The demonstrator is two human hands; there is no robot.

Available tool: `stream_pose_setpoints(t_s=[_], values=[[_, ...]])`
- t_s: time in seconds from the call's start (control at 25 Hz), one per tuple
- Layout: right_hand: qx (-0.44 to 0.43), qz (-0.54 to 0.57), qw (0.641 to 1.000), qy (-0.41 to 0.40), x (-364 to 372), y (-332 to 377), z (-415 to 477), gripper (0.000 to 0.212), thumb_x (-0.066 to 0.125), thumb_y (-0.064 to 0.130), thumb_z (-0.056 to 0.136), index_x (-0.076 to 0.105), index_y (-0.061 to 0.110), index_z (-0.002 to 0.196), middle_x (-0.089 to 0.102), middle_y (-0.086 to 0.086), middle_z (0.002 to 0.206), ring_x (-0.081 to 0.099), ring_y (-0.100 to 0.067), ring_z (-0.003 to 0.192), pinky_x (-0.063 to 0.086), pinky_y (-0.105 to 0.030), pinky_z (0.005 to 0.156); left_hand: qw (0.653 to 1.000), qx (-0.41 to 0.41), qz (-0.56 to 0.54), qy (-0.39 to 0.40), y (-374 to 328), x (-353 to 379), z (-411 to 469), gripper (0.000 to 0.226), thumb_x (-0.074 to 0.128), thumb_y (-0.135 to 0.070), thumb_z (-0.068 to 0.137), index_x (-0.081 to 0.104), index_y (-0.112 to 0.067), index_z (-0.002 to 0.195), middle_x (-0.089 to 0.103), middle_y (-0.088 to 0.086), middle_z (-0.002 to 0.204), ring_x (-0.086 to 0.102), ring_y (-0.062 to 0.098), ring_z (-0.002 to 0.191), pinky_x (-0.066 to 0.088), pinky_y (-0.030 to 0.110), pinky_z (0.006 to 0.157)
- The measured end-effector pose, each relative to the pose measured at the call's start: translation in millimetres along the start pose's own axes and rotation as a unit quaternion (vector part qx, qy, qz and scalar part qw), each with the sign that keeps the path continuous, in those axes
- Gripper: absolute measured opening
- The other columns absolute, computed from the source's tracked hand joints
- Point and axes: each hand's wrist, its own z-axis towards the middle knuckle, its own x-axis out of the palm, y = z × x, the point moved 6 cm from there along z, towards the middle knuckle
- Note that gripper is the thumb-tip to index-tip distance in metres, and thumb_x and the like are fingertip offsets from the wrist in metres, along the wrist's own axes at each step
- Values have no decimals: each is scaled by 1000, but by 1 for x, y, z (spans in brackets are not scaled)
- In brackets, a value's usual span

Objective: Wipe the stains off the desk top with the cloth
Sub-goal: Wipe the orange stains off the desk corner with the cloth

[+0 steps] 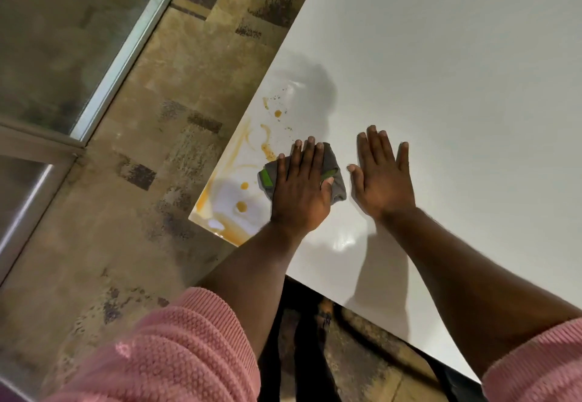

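Observation:
The white desk top [441, 71] fills the right of the view. Orange stains [242, 206] and dark specks smear its near left corner, reaching up to a drop [277, 113]. A grey cloth with green trim [332, 165] lies flat on the desk beside the stains. My left hand [300, 187] presses down on the cloth with fingers spread, covering most of it. My right hand [382, 174] rests flat on the bare desk just right of the cloth, fingers apart, holding nothing.
The desk's left edge [267, 64] runs diagonally beside a mottled brown carpet [141, 149]. A glass partition with a metal frame [126, 45] stands at the far left. Pink knitted sleeves [176, 354] cover my upper forearms.

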Motion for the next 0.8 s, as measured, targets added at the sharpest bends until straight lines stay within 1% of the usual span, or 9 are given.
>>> stream_pose_setpoints(t_s=[0.16,0.28,0.44,0.6,0.68,0.76,0.8], values=[[7,0,1000,-4,5,3,7,67,27,46,110,16,10,166,10,-12,175,8,-30,162,4,-63,127,1000,-25,1,-2,10,-1,29,71,36,-44,103,18,-11,163,19,12,171,14,32,159,12,53,126],[1,0,1000,-18,6,2,0,70,25,51,109,14,12,166,8,-10,175,5,-26,162,3,-60,128,999,-41,-7,-8,19,-4,46,71,38,-44,103,19,-11,163,19,11,171,15,31,159,16,54,127],[14,0,999,-44,6,3,2,70,30,51,107,20,13,166,14,-9,175,10,-25,162,8,-61,128,998,-57,-9,-16,31,-8,70,70,35,-44,104,18,-11,163,17,11,172,13,30,160,16,53,127],[22,9,1000,-16,7,2,2,73,30,53,106,15,15,167,9,-6,176,4,-22,162,7,-62,127,998,-58,-17,-17,36,-10,84,69,34,-42,104,19,-12,163,18,11,172,13,30,160,15,54,127],[24,17,1000,-10,6,5,5,74,31,54,105,13,17,167,6,-4,176,1,-21,162,4,-61,128,998,-57,-13,-14,38,-7,86,68,32,-43,104,18,-12,164,18,11,172,12,30,160,15,55,127],[23,28,999,-16,1,15,28,73,30,52,105,12,19,167,6,-3,176,2,-22,162,1,-59,128,998,-55,-7,-14,38,-5,86,68,29,-44,104,17,-13,164,18,11,172,13,30,159,14,54,127],[21,35,999,-20,-2,21,46,71,30,48,105,13,18,167,7,-3,176,4,-22,162,2,-60,128,998,-55,-4,-15,39,-4,88,68,28,-44,105,17,-13,164,18,11,172,14,30,159,14,54,127]])
